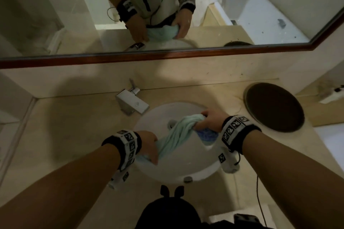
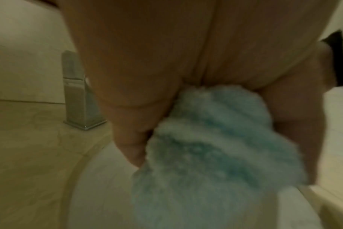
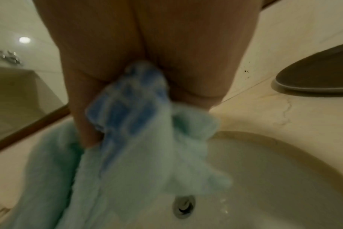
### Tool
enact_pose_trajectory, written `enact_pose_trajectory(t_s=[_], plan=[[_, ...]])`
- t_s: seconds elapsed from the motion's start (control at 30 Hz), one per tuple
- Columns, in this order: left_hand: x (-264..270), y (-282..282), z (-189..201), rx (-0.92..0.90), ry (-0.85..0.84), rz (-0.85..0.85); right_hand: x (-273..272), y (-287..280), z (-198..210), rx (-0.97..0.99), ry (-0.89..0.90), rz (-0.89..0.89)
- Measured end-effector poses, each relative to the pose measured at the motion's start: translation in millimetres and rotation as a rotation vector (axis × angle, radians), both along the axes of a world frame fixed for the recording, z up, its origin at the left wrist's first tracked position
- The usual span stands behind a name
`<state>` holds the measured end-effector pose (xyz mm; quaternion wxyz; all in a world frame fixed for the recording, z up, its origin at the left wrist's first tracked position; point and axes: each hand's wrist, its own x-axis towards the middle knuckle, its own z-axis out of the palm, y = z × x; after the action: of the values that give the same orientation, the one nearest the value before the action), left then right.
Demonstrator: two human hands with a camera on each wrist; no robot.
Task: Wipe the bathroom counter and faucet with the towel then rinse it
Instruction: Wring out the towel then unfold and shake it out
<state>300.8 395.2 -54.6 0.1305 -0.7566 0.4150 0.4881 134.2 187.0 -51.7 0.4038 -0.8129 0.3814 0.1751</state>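
A pale blue-green towel point(image 1: 176, 134) is stretched and twisted into a rope above the white round sink point(image 1: 197, 171). My left hand point(image 1: 149, 145) grips its near end, and the left wrist view shows fingers curled around the towel point(image 2: 211, 139). My right hand point(image 1: 208, 119) grips the far end, where a darker blue checked patch of the towel point(image 3: 125, 108) sticks out below the palm. The square chrome faucet point(image 1: 132, 101) stands on the beige counter point(image 1: 74, 126) at the sink's back left; no water runs from it. The drain point(image 3: 183, 206) lies under the towel.
A dark round dish point(image 1: 273, 107) sits on the counter to the right of the sink. A wood-framed mirror point(image 1: 167, 15) runs along the wall behind the faucet. A small white object point(image 1: 333, 95) lies at the far right. A cable point(image 1: 259, 197) hangs from my right wrist.
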Motion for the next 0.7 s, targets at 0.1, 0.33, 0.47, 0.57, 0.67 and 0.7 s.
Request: enact_pose_trajectory(t_s=[0.1,0.33,0.47,0.57,0.67,0.7], plan=[[3.3,1.5,-10.6,-0.106,0.000,0.057,-4.1,0.4,-15.5,0.077,-0.088,-0.208],[6.3,-6.7,-16.7,-0.289,-0.024,0.155,-10.5,19.4,-35.1,1.045,-0.483,-0.580],[6.0,-11.2,-23.2,-0.357,-0.093,0.205,3.9,-0.3,-41.5,0.549,-0.267,-0.373],[4.2,-15.7,-32.5,-0.369,-0.121,0.247,10.3,-14.9,-45.6,0.337,-0.148,-0.143],[-3.4,-23.1,-34.7,-0.380,-0.130,0.319,16.9,-18.8,-51.9,0.278,-0.093,-0.158],[-5.4,-25.5,-35.2,-0.384,-0.134,0.339,18.6,-18.3,-51.9,0.249,-0.066,-0.164]])
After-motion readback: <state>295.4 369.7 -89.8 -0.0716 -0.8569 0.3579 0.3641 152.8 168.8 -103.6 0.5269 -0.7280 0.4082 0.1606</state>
